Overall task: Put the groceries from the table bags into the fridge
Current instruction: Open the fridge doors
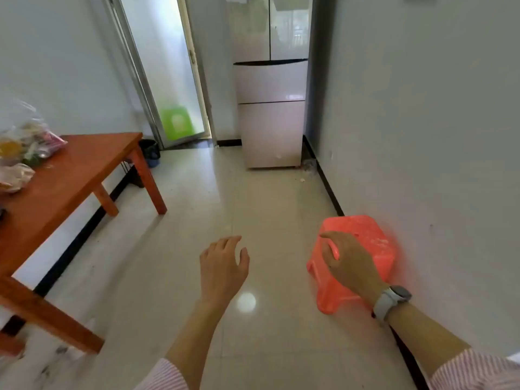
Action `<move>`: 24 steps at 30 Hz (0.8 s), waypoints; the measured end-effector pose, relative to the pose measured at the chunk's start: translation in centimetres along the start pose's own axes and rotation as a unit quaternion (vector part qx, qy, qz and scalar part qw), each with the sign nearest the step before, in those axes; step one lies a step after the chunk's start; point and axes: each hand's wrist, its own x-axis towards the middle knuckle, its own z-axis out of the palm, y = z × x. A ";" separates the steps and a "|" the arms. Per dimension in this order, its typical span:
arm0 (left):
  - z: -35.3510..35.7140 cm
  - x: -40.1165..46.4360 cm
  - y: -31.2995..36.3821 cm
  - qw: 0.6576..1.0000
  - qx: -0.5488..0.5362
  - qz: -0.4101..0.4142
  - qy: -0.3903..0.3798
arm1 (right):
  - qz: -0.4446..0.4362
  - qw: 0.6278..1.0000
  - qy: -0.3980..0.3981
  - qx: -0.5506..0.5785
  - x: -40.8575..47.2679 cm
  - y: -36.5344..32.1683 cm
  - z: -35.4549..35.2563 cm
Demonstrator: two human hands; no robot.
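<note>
head view, from the left: clear plastic bags of groceries [21, 144] sit on the far-left end of a red-brown wooden table [81, 170] against the left wall. further right, the left hand [223, 267] hangs in the air over the pale tiled floor [197, 209], fingers relaxed and slightly spread, holding nothing. the fridge [271, 108] stands shut at the far end of the room. the right hand [347, 258], a grey watch [391, 301] on its wrist, is in front of a red plastic stool [365, 235] by the right wall, fingers loosely curled, nothing visibly held.
</note>
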 end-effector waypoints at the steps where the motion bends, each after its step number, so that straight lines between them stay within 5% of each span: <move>1: 1.0 1.0 -0.2 0.999 -0.002 -0.014 -0.032 | 0.016 1.000 0.006 0.006 0.8 1.1 0.8; 7: 9.0 10.7 -0.3 0.996 0.003 -0.025 -0.088 | 0.063 0.998 -0.006 -0.013 10.2 7.6 5.1; 14: 16.5 32.9 3.1 0.991 0.028 -0.006 -0.134 | 0.083 0.993 -0.082 -0.002 30.6 16.0 8.1; 24: 22.0 55.2 -1.4 0.994 0.002 -0.066 -0.087 | 0.046 0.988 -0.147 0.013 56.2 19.9 15.9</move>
